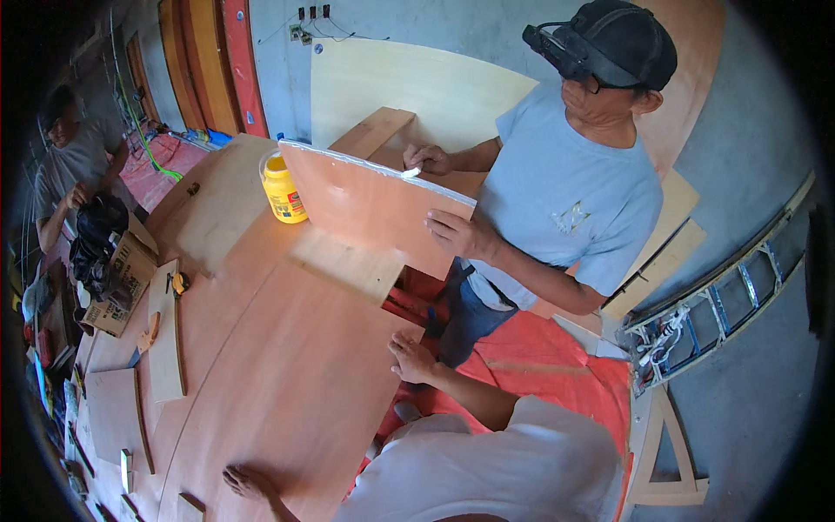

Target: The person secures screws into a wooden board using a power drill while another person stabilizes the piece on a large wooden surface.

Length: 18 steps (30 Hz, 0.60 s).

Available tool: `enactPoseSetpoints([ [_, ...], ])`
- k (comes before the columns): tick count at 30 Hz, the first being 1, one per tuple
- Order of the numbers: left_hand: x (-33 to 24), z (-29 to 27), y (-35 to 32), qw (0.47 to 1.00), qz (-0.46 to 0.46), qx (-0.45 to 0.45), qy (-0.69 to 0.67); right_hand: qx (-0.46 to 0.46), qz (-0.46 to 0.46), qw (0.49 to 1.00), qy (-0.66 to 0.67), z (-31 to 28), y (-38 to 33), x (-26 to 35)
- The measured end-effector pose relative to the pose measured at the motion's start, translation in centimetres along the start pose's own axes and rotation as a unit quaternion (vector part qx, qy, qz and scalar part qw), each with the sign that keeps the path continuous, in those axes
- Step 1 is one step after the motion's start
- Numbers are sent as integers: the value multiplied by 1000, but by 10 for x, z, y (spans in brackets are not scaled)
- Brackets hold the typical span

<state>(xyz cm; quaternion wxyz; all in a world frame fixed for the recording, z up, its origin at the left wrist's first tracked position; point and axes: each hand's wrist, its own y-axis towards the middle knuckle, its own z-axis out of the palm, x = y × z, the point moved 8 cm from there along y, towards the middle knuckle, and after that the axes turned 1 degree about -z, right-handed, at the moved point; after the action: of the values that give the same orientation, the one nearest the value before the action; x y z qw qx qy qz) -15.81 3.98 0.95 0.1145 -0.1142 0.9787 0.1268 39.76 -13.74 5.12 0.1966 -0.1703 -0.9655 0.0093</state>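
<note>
Grey walls (pixel 757 130) stand around the work area, with red sheeting (pixel 557 370) on the floor and a ladder (pixel 726 317) at the right. Reddish-brown, a broad wood sheet (pixel 287 383) lies flat before the person, its near edge close to their body. Both hands rest on it: the left hand (pixel 248 482) lies palm down with fingers spread, holding nothing; the right hand (pixel 412 358) lies near the edge, fingers loosely extended, with no grip visible.

Across from them, 1 co-worker (pixel 570 200) in a cap steadies a tilted board (pixel 374 204) and holds a small white piece at its whitened top edge. Just beside that board stands a yellow jar (pixel 283 191). Farther left are a narrow plank (pixel 165 335), a cardboard box (pixel 130 274) and 1 more person (pixel 83 170).
</note>
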Motion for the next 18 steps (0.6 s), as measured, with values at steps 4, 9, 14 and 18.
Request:
enactPoseSetpoints([
  [4,0,-1,0,1000,-9,-6,6,-21,-43,998,-42,-3,1,6],
  [9,-3,-1,0,1000,6,-3,-8,-22,-46,998,-34,-2,1,6],
  [14,-2,-3,1,1000,8,-11,16,-32,-33,997,-54,-7,0,8],
  [18,-5,-4,1,999,21,-16,-20,7,-6,1000,-11,-2,0,5],
])
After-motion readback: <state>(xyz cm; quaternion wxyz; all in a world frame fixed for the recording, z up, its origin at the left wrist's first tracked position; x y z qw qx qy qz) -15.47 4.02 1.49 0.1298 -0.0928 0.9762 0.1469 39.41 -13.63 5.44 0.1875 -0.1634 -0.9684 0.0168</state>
